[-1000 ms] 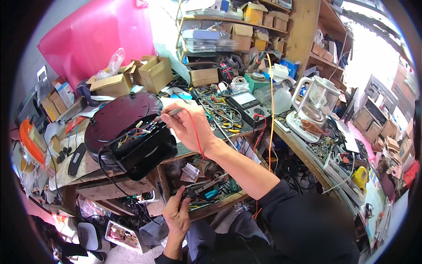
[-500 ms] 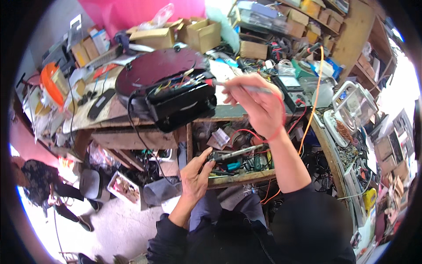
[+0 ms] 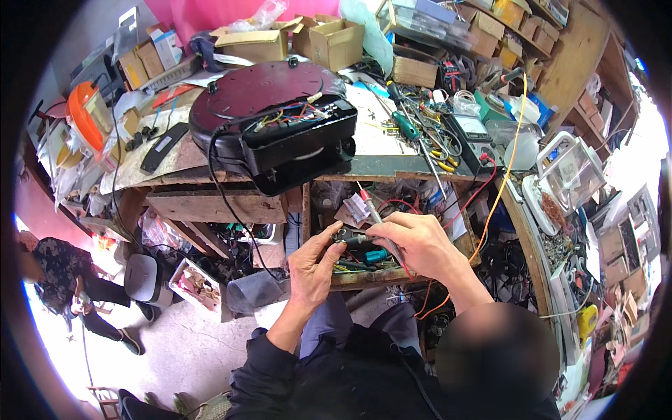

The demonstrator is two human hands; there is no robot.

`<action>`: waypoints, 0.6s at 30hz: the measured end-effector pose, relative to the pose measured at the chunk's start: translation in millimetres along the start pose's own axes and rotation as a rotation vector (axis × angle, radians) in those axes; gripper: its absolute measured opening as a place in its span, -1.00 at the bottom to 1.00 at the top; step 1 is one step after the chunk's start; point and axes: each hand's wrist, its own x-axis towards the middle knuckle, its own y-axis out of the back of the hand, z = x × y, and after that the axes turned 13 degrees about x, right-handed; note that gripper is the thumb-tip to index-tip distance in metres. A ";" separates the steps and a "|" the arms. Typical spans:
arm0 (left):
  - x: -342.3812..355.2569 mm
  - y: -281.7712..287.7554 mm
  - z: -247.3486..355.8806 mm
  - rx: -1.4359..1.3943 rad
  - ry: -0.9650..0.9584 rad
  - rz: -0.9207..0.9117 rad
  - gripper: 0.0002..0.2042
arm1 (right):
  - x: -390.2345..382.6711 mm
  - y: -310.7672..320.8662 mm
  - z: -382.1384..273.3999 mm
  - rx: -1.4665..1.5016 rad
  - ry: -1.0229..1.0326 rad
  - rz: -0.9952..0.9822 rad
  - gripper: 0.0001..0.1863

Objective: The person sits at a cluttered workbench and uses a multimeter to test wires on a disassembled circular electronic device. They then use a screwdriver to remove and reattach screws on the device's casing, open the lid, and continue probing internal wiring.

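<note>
The round appliance (image 3: 269, 87) on the desk (image 3: 381, 166) has a glossy maroon face turned up, two small black feet showing on it, and a black side wall; its near side carries a black box-shaped housing (image 3: 297, 157), with one bundle of red, yellow, white and blue wires (image 3: 297, 113) lying bare along the upper edge. In front of the appliance and to its right, lower than the desk edge, is one slim test probe (image 3: 372, 208), red toward its pointed tip and grey along the handle, tilted with the tip toward the desk. The right hand (image 3: 425, 245) has its grip clamped on that handle, thumb and fingers together. The left hand (image 3: 311, 269), just beside it and also in front of the appliance, has its grip nearly together, pinching one small black piece (image 3: 341, 235) whose kind I cannot make out; whether the right fingers touch this piece, I cannot tell. Both hands are over one pulled-out drawer (image 3: 357, 281), in front of the appliance. Right of the appliance are one analog multimeter (image 3: 476, 135) and one green-handled screwdriver (image 3: 404, 126); behind it, two cardboard boxes (image 3: 339, 47); left of it, one black oblong strip (image 3: 165, 148).
</note>
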 end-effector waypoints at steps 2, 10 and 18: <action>0.6 -0.4 -2.2 -0.004 -0.022 -0.020 -0.63 | 3.2 5.7 -3.5 0.002 0.024 0.046 -0.72; -5.4 3.0 -1.2 0.073 -0.037 -0.171 -0.61 | 12.3 9.2 9.3 -0.113 0.074 -0.019 -0.70; -7.8 3.7 4.6 0.180 0.013 -0.145 -0.61 | 15.1 11.7 20.3 -0.138 0.106 -0.050 -0.73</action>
